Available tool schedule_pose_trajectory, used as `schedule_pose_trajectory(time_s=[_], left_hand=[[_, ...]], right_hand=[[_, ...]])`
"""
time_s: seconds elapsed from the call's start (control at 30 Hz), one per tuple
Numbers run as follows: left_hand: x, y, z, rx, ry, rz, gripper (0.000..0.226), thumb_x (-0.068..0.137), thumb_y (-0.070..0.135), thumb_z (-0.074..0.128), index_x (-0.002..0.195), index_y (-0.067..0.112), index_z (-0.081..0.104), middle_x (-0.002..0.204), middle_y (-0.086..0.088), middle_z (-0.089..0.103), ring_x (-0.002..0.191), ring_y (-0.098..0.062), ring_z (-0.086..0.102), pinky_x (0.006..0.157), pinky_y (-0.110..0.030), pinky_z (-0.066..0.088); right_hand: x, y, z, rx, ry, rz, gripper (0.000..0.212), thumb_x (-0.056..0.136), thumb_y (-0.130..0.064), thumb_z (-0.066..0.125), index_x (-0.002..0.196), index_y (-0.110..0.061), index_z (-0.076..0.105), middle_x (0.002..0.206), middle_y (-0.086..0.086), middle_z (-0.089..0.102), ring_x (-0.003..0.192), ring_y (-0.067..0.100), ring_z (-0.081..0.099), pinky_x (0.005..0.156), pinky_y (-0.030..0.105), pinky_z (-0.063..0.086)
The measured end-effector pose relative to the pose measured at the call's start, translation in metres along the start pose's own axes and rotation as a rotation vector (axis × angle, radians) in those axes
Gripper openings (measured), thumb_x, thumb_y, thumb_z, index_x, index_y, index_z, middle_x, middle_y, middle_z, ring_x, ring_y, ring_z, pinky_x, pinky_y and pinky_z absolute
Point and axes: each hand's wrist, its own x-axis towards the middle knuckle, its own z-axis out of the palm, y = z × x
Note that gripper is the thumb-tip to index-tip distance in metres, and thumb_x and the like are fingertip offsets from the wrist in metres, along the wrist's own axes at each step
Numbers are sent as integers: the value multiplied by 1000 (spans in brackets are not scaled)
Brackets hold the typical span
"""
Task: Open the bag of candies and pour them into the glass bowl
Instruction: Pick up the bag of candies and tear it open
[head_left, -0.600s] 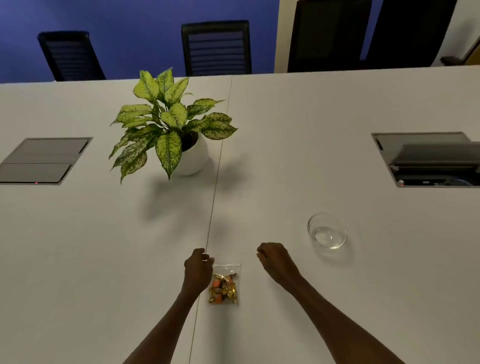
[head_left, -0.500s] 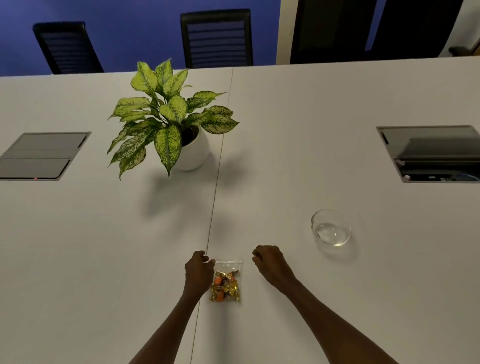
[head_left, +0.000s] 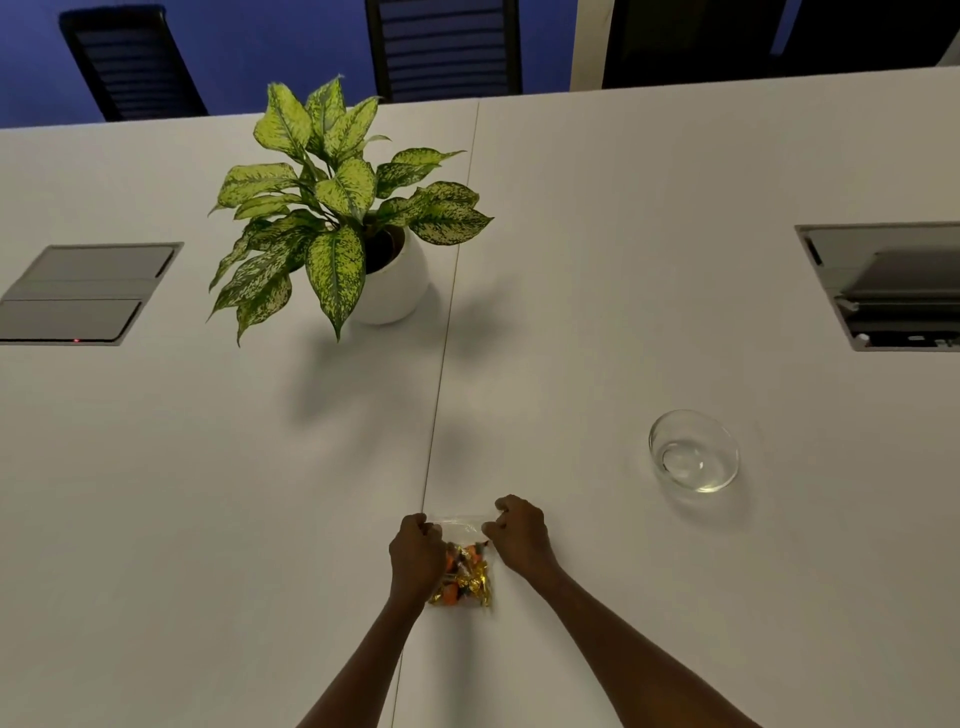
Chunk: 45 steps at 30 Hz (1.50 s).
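On a white desk (head_left: 623, 260), near its front edge, a clear bag of candies (head_left: 464, 564) lies flat. Both hands pinch its top corners: the left hand (head_left: 415, 553) in a closed grip on the left, the right hand (head_left: 519, 535) likewise on the right. An empty glass bowl (head_left: 693, 450) stands apart to the right, a potted plant (head_left: 343, 208) farther back.

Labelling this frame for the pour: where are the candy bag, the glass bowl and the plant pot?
candy bag (head_left: 464, 574): head view, candy-filled middle.
glass bowl (head_left: 693, 450): head view, clear base.
plant pot (head_left: 397, 291): head view, white side.

Potted plant (head_left: 343, 223) on white table (head_left: 156, 467) (chairs (head_left: 441, 49), perhaps three, behind).
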Motion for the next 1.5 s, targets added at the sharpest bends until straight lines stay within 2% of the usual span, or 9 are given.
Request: schedule_pose_trajectory(time_s=[0.17, 0.4, 0.53, 0.6, 0.8, 1.03, 1.1, 1.3, 1.5], left_hand=[[-6, 4, 3, -46, 0, -24, 35, 97, 11, 49, 129, -2, 52, 128, -22, 61, 117, -33, 57, 93, -34, 44], [-17, 13, 4, -115, 24, -2, 30, 94, 19, 57, 118, 2, 62, 113, -14, 69, 107, -29, 63, 91, -34, 46], [-30, 19, 2, -122, 47, 4, 30, 93, 28, 59, 69, 13, 70, 69, -2, 71, 77, -26, 66, 81, -40, 50], [-38, 19, 0, -178, 70, -50, 36, 90, 31, 62, 60, 14, 70, 64, -4, 73, 73, -26, 69, 79, -40, 52], [-51, 14, 0, -450, 12, -274, 18, 80, 6, 66, 69, -8, 72, 83, -32, 73, 86, -46, 71, 90, -53, 54], [-78, 18, 7, -736, -37, -325, 28, 84, 18, 73, 82, -10, 70, 78, -25, 74, 73, -33, 72, 74, -39, 61], [-83, 23, 8, -772, -46, -311, 28, 82, 20, 76, 81, -7, 70, 77, -23, 75, 74, -32, 74, 72, -37, 61], [-94, 47, 15, -736, -63, -202, 14, 79, 3, 71, 72, -9, 73, 77, -27, 73, 67, -29, 74, 61, -28, 61], [-105, 80, 28, -636, -117, -10, 16, 80, 7, 72, 67, -1, 76, 78, -29, 74, 73, -33, 73, 70, -32, 60]], right_hand=[[-4, -7, 0, -28, 15, -45, 17, 87, -8, 58, 88, -3, 74, 95, 12, 76, 90, 24, 71, 78, 32, 57], [-16, -14, 0, -17, -3, -122, 17, 88, -15, 57, 88, -4, 70, 92, 9, 74, 86, 21, 68, 78, 37, 59], [-29, -13, -5, 14, -31, -164, 13, 86, -16, 60, 84, -9, 70, 89, 4, 74, 82, 16, 68, 77, 36, 59], [-36, -11, -6, 24, -44, -196, 14, 86, -16, 59, 83, -10, 71, 87, 3, 75, 81, 15, 69, 77, 36, 60], [-56, -3, -14, -1, -68, -270, 17, 88, -14, 58, 85, -8, 74, 88, 5, 76, 81, 14, 70, 76, 29, 59], [-75, 0, -37, 4, -66, -365, 17, 87, -12, 60, 83, -10, 77, 80, 5, 77, 73, 10, 69, 66, 18, 53], [-79, 0, -45, 20, -73, -385, 17, 86, -12, 59, 83, -12, 77, 78, 5, 77, 72, 11, 70, 63, 13, 52], [-86, 2, -75, 37, -28, -444, 16, 88, -20, 63, 87, -14, 78, 78, 5, 77, 71, 14, 70, 69, 31, 57], [-89, 0, -118, 52, 33, -445, 17, 87, -26, 66, 90, -14, 77, 86, 2, 78, 78, 10, 70, 75, 25, 58]])
